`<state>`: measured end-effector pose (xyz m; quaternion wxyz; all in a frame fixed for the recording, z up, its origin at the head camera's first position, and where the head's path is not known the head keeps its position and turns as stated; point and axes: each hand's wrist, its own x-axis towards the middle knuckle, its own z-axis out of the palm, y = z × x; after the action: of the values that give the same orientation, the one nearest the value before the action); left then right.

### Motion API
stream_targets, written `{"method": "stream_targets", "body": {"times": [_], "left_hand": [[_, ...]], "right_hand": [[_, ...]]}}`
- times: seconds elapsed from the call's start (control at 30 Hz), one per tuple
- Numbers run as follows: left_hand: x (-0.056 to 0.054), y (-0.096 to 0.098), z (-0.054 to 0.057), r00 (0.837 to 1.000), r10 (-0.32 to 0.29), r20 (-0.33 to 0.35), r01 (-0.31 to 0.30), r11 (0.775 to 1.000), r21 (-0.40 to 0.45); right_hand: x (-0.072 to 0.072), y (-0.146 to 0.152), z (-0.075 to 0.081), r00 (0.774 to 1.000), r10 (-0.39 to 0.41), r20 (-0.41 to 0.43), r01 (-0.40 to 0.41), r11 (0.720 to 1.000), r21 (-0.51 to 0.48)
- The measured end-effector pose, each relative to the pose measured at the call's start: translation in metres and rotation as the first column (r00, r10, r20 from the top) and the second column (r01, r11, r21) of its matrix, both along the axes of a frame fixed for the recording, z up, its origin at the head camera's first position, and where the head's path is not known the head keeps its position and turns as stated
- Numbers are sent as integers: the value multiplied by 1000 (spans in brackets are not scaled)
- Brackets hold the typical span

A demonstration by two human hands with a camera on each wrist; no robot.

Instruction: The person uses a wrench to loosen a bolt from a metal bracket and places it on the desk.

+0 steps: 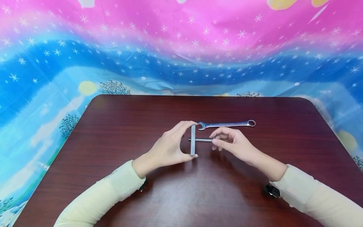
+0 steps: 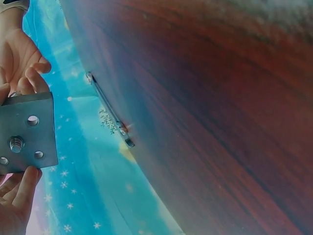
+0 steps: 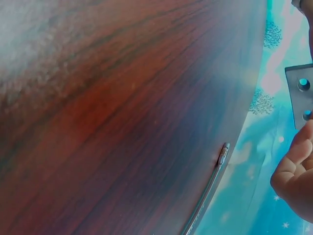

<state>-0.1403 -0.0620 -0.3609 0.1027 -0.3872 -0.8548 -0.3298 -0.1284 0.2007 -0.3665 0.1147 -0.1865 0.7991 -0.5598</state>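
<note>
A flat steel plate [image 1: 193, 142] stands on edge, held by my left hand [image 1: 170, 146] with the fingers at its far edge and the thumb at its near edge. Through the plate runs a metal bolt [image 1: 203, 140]; its threaded tip [image 2: 16, 144] pokes out on the left side. My right hand [image 1: 236, 143] pinches the bolt's other end between thumb and fingers, which partly cover it. Round holes [image 2: 33, 120] pierce the plate around the bolt. Behind the hands, a combination wrench [image 1: 227, 124] lies on the table, open end to the left.
The dark reddish-brown table [image 1: 136, 110] has rounded far corners. A pink and blue patterned cloth [image 1: 181, 56] hangs behind it and shows along both sides. Both forearms in pale sleeves [image 1: 306, 189] reach in over the near part of the table.
</note>
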Motion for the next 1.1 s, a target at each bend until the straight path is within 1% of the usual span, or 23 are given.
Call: {"method": "stream_targets", "body": {"times": [0.13, 0.23, 0.37, 0.5, 0.57, 0.67, 0.77, 0.9, 1.0, 1.1], "left_hand": [[-2, 0, 0, 1000, 0, -6, 0, 1000, 7], [-3, 0, 0, 1000, 0, -11, 0, 1000, 16], [-4, 0, 1, 1000, 4, -24, -4, 1000, 18], [-7, -2, 1, 999, 16, -28, -16, 1000, 21], [-8, -2, 1, 999, 23, -30, -23, 999, 23], [-10, -2, 3, 999, 29, -38, -27, 999, 32], [-10, 0, 4, 999, 24, -45, -22, 999, 47], [-10, 1, 4, 999, 8, -48, -5, 998, 64], [-10, 2, 4, 999, 7, -50, -4, 998, 68], [-11, 1, 4, 999, 18, -51, -14, 998, 65]], "right_hand": [[0, -4, 1, 998, -61, -25, 62, 998, 9], [-1, -8, 2, 995, -90, -36, 89, 996, -15], [-2, -9, 0, 992, -102, -67, 98, 994, -56], [-3, -9, -3, 989, -106, -101, 99, 992, -75], [-3, -10, -3, 989, -113, -100, 105, 991, -83], [-4, -12, -3, 985, -147, -90, 138, 985, -100], [-5, -16, -1, 976, -199, -88, 187, 975, -122], [-5, -20, 0, 964, -247, -94, 231, 961, -153], [-4, -21, 0, 961, -260, -98, 243, 957, -156], [-2, -21, 0, 961, -253, -110, 236, 960, -148]]}}
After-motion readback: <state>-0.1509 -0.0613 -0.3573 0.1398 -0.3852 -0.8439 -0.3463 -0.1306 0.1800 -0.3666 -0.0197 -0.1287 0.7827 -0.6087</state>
